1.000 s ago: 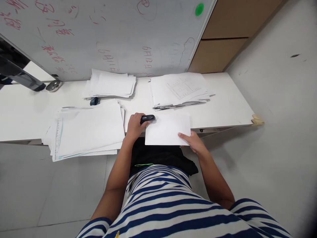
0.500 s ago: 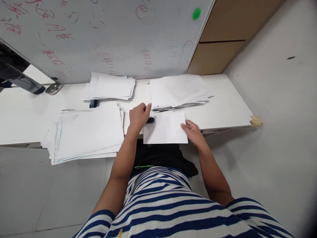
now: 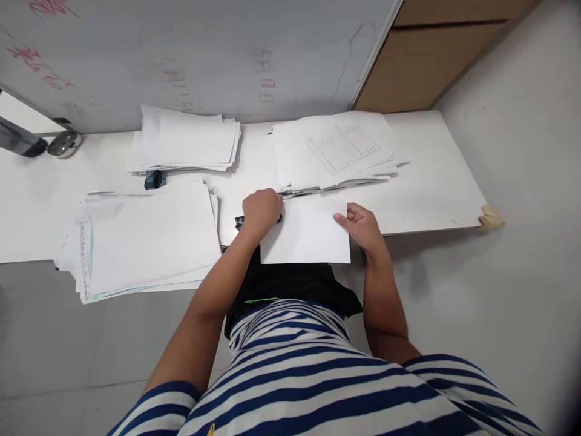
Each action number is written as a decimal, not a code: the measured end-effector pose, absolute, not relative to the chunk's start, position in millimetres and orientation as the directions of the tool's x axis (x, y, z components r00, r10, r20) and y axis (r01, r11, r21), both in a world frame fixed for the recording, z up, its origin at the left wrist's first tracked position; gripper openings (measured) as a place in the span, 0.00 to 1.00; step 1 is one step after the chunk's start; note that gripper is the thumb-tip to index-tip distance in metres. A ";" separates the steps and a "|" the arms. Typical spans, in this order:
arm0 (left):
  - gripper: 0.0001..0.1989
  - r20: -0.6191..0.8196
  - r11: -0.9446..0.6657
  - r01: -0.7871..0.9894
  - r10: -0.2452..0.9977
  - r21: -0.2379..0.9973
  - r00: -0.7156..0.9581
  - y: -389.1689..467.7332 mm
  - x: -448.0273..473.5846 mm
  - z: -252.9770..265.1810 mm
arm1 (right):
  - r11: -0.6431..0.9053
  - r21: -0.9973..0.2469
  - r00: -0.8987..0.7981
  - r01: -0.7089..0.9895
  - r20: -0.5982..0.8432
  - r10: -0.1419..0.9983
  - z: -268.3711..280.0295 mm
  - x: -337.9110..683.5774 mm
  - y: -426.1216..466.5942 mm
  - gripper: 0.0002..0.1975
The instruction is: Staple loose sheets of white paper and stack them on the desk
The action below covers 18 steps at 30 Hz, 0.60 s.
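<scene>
My left hand [image 3: 262, 212] is closed in a fist and presses down on a black stapler [image 3: 239, 222]. Most of the stapler is hidden under the hand, with its ends showing on both sides. A white sheet of paper [image 3: 306, 236] lies with its left edge at the stapler, its lower part reaching past the table's front edge. Whether it is a single sheet or several, I cannot tell. My right hand [image 3: 361, 225] pinches the paper's right edge between thumb and fingers.
Paper stacks lie at the back right [image 3: 331, 151], back left [image 3: 190, 142] and front left [image 3: 149, 239], the last overhanging the white table [image 3: 436, 188]. A small dark blue box [image 3: 155, 179] sits between the left stacks. A whiteboard [image 3: 218, 60] stands behind.
My left hand has come down onto the stapler, covering more of it. The right hand still holds the paper's right edge. The camera view has shifted slightly.
</scene>
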<state>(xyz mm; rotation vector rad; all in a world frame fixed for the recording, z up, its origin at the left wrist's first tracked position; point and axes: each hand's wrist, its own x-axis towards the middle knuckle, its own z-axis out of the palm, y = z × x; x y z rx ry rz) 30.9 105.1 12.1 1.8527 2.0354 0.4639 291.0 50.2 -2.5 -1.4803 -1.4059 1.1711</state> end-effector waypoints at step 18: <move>0.22 0.365 -0.147 0.588 0.891 0.795 -0.270 68.1 11.2 27.9 | -0.265 -0.950 -0.140 0.166 -0.288 0.947 -0.2 300.3 66.5 0.26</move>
